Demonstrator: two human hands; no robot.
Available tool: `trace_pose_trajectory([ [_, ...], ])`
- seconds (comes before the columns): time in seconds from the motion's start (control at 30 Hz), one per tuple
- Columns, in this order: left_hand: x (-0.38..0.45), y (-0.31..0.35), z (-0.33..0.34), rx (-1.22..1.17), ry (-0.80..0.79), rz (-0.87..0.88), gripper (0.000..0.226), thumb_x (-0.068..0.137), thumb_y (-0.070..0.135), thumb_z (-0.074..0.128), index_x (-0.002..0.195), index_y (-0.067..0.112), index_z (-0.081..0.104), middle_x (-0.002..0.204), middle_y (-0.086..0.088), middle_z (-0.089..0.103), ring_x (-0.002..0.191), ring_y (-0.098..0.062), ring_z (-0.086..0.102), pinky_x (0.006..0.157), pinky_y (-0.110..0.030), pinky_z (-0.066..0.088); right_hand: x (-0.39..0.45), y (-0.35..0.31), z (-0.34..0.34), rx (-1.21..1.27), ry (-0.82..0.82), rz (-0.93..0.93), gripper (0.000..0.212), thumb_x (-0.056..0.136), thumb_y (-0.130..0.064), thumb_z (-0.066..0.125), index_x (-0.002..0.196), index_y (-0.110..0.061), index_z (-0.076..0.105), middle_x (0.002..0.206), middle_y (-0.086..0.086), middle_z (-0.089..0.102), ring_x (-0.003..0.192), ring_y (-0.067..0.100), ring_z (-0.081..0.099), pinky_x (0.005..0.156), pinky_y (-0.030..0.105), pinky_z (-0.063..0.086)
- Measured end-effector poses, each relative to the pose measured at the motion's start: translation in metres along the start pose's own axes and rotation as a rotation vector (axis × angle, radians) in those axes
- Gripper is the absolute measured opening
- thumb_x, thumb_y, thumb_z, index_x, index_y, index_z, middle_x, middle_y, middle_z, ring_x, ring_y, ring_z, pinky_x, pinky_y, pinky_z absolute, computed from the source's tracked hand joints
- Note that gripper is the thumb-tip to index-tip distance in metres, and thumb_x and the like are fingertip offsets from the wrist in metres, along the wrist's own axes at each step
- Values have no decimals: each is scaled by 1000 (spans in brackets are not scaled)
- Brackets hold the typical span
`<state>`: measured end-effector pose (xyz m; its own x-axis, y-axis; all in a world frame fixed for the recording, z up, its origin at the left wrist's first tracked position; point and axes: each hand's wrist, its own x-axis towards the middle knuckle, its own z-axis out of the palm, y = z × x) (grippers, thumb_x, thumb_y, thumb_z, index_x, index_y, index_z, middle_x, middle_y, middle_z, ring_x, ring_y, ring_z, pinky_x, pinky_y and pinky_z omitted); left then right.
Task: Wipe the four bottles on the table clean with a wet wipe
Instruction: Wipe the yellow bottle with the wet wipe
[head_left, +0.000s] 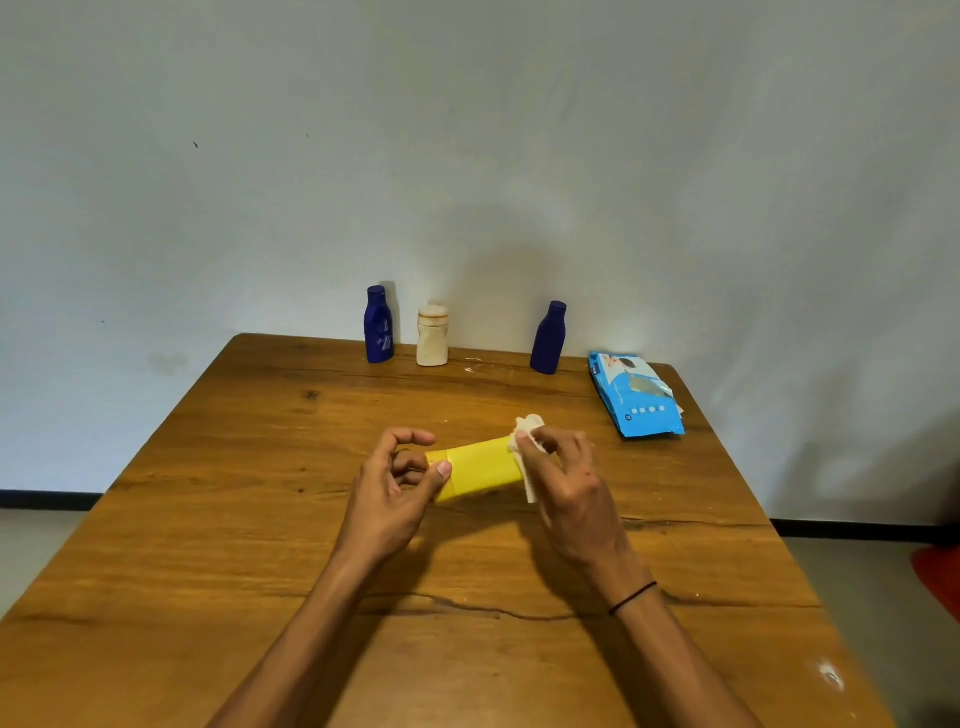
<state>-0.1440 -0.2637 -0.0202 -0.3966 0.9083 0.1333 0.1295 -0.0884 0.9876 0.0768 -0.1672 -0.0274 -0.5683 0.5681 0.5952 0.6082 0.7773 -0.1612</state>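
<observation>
A yellow bottle (480, 467) lies sideways above the middle of the wooden table (260, 519). My left hand (387, 499) pinches its cap end between thumb and fingers. Against the bottle's other end my right hand (569, 488) presses a crumpled white wet wipe (527, 431). Along the far edge stand a dark blue bottle (378, 326), a cream bottle (432, 336) and a second dark blue bottle (548, 339), all upright and apart from my hands.
A blue wet wipe pack (636, 395) lies at the far right of the table, its flap open. A pale wall rises right behind the bottles. Something red (940, 577) sits on the floor at the right edge.
</observation>
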Motion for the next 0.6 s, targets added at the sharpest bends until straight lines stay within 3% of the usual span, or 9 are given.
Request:
trace_pose_trajectory([
  [0.17, -3, 2, 16, 42, -6, 44, 31, 94, 22, 77, 120, 33, 64, 91, -7, 72, 84, -14, 72, 72, -34, 62, 13, -23, 9, -5, 84, 25, 49, 84, -11, 75, 131, -3, 64, 122, 20, 62, 112, 33, 58, 76, 43, 64],
  [0.23, -4, 3, 21, 50, 9, 55, 31, 94, 21, 77, 120, 33, 66, 93, -5, 72, 86, -17, 72, 72, -33, 63, 15, -44, 16, 47, 87, -12, 50, 85, -7, 80, 132, -4, 63, 122, 17, 61, 112, 29, 54, 77, 39, 62],
  [0.33, -3, 1, 20, -4, 26, 28, 28, 94, 16, 77, 118, 28, 71, 89, -8, 72, 80, -24, 68, 75, -45, 62, 7, -63, 22, 123, 83, -81, 50, 88, -1, 75, 136, -4, 61, 124, 15, 59, 109, 27, 53, 81, 37, 57],
  [0.43, -2, -3, 14, -92, 38, -30, 26, 93, 12, 76, 118, 19, 74, 80, -8, 65, 75, -18, 62, 74, -44, 57, -3, -50, 17, 100, 81, -146, 60, 83, -3, 80, 138, -2, 60, 127, 15, 59, 112, 28, 52, 84, 41, 57],
  [0.53, -1, -2, 8, -101, 44, -46, 24, 93, 13, 77, 117, 19, 76, 82, -5, 70, 79, -15, 65, 73, -37, 59, -8, -24, 11, 75, 82, -6, 73, 78, -4, 84, 144, -7, 53, 133, 13, 52, 118, 31, 52, 85, 44, 60],
  [0.6, -2, 0, 7, -78, 24, -23, 23, 94, 12, 76, 115, 19, 76, 84, -4, 71, 77, -8, 64, 69, -32, 59, -4, -9, 9, 66, 135, 105, 65, 82, -3, 74, 144, -7, 53, 131, 14, 52, 116, 34, 55, 80, 46, 61],
])
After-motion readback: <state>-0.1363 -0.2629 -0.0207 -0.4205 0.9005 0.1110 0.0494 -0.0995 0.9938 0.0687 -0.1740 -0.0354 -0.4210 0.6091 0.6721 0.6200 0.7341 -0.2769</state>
